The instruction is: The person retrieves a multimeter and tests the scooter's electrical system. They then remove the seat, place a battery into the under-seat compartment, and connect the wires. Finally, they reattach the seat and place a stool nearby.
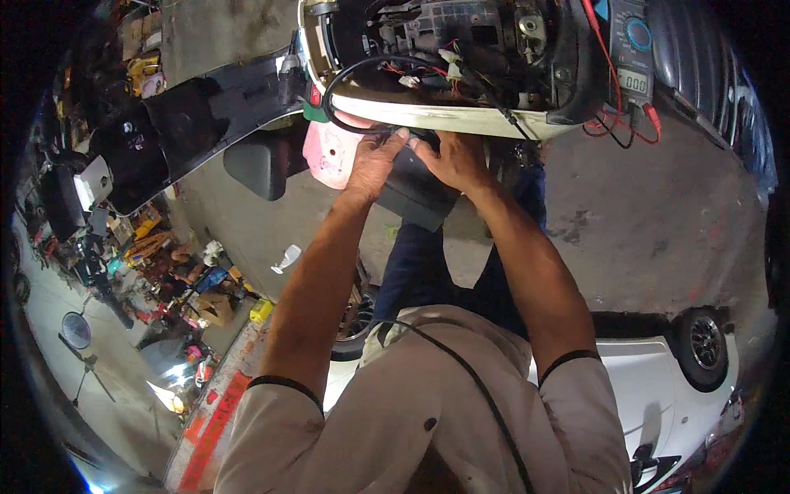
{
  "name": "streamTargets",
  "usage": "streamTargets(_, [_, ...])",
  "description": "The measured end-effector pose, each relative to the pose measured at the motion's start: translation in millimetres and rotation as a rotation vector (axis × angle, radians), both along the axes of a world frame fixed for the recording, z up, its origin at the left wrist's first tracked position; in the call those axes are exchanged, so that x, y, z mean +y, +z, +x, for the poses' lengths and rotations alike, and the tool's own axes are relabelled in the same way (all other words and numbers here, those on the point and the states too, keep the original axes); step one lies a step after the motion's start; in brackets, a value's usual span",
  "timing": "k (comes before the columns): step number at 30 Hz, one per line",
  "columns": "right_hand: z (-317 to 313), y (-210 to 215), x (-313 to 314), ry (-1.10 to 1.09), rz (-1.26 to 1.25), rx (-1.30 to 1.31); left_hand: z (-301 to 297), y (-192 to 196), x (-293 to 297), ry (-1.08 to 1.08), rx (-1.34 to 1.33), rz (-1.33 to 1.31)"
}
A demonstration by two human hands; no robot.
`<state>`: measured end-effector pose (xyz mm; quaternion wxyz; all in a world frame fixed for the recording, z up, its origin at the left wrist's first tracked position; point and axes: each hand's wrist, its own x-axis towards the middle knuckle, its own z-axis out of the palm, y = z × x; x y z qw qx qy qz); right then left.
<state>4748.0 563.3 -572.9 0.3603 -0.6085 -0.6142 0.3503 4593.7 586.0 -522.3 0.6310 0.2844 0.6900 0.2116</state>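
My left hand is closed, its thumb and finger pinching a black cable near its end. That cable loops out of the opened vehicle body, which has a cream edge and bare wiring inside. Close beside it, my right hand has its thumb bent toward the left fingertips. Its other fingers go up under the cream edge, and what they hold is hidden. Beneath both hands is a dark box-like part. A pinkish-white piece with a hole lies left of my left hand.
A multimeter with red and black leads sits at the upper right, by a ribbed dark panel. Long black trim extends left beside a dark mirror-like part. Cluttered tools and parts lie left; a white car stands behind me.
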Motion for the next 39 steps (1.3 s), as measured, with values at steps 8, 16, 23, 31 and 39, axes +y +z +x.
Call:
streamTargets(8, [-7, 20, 6, 0.060, -0.088, -0.018, -34, -53, -9, -0.150, 0.073, 0.012])
streamTargets(16, [1, 19, 7, 0.192, -0.356, -0.007, -2, -4, 0, -0.228, 0.034, 0.175])
streamTargets(23, [-1, 7, 0, 0.173, -0.379, -0.074, -9, -30, -7, -0.142, -0.008, 0.099])
streamTargets(31, [-8, 17, 1, 0.137, -0.421, -0.099, -21, -47, -15, -0.228, 0.195, 0.057])
streamTargets(39, [0, 19, -11, 0.178, -0.502, -0.221, -14, -35, -14, -0.155, 0.003, 0.193])
